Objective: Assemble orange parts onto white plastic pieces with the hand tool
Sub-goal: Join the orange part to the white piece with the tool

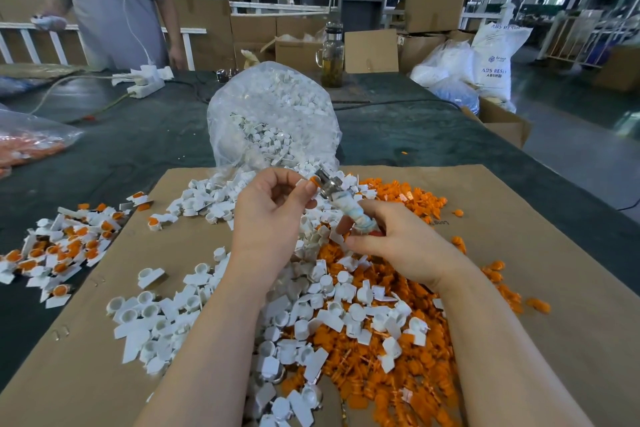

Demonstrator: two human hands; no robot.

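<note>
My left hand (273,204) pinches a small white piece with an orange part (314,180) in it, raised above the cardboard sheet (540,239). My right hand (391,239) grips the taped handle of the hand tool (341,199), whose metal tip meets the orange part. Loose white plastic pieces (166,319) and orange parts (408,378) lie heaped on the cardboard under both hands. Finished white pieces with orange inserts (59,246) lie in a pile at the left.
A clear bag of white pieces (273,114) stands behind my hands. A bag of orange parts (31,146) lies at far left. Another person (110,0) stands at the table's far left side. A glass jug (333,55), a power strip (145,87) and cardboard boxes sit beyond.
</note>
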